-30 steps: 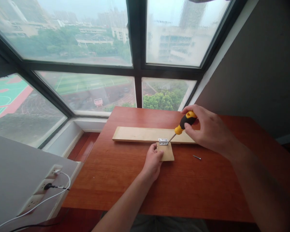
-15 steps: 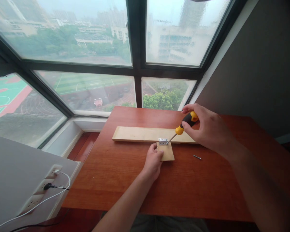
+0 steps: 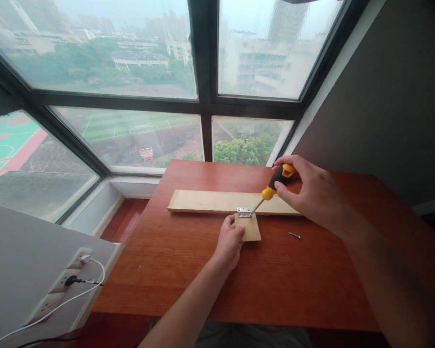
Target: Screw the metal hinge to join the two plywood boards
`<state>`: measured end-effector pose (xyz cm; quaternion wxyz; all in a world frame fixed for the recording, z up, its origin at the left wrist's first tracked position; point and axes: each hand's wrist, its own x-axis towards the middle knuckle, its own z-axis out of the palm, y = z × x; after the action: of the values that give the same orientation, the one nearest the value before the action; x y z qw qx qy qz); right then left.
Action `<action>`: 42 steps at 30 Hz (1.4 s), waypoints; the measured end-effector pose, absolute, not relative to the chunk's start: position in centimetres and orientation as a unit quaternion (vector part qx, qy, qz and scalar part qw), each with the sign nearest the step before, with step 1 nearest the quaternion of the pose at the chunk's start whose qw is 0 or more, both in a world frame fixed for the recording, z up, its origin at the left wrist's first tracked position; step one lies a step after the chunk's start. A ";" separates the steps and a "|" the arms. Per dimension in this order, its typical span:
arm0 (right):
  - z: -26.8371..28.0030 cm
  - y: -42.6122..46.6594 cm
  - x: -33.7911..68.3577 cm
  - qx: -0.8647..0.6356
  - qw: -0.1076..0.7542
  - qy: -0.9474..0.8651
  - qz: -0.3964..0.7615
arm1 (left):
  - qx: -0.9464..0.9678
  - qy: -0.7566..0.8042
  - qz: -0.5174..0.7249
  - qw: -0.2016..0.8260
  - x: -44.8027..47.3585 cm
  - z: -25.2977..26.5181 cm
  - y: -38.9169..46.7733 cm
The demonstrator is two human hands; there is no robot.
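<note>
A long pale wooden board (image 3: 210,201) lies across a reddish-brown table (image 3: 275,280). A small square wooden piece (image 3: 251,230) lies against its near edge, and a small metal hinge (image 3: 244,211) sits where the two meet. My left hand (image 3: 229,241) presses on the left side of the small piece. My right hand (image 3: 308,193) grips the black and yellow handle of a screwdriver (image 3: 273,186). Its shaft slants down to the left with the tip on the hinge.
A loose screw (image 3: 295,235) lies on the table right of the small piece. Large windows stand behind the table, a grey wall to the right. At the lower left a white ledge carries a power strip (image 3: 63,285) with plugged cables.
My right hand has shifted its fingers slightly on the screwdriver handle, which has turned a little. The tip stays on the hinge and my left hand has not moved.
</note>
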<state>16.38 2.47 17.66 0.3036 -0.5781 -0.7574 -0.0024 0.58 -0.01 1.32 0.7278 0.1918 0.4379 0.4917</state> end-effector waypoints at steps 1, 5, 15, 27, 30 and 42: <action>17.8 2.4 16.5 -0.574 0.305 -0.760 0.006 | 0.193 0.439 0.491 0.727 0.6 1.4 0.0; 17.8 2.3 16.5 -0.560 0.291 -0.775 0.027 | 0.196 0.438 0.491 0.727 0.6 1.4 0.0; 17.4 2.9 16.3 -0.594 0.271 -0.756 -0.039 | 0.187 0.437 0.494 0.728 0.6 1.4 0.0; 16.8 3.5 16.6 -0.580 0.315 -0.751 -0.031 | 0.186 0.436 0.497 0.727 0.6 1.3 0.1; 16.8 3.5 16.8 -0.540 0.377 -0.753 0.017 | 0.184 0.437 0.498 0.726 0.6 1.3 0.1; 16.0 5.5 19.5 -0.411 0.572 -0.543 0.457 | 0.175 0.436 0.494 0.731 0.6 1.7 0.0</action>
<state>19.50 5.55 16.03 0.5715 -0.4112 -0.5434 0.4571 0.57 -0.01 1.67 0.7314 0.1748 0.4360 0.4944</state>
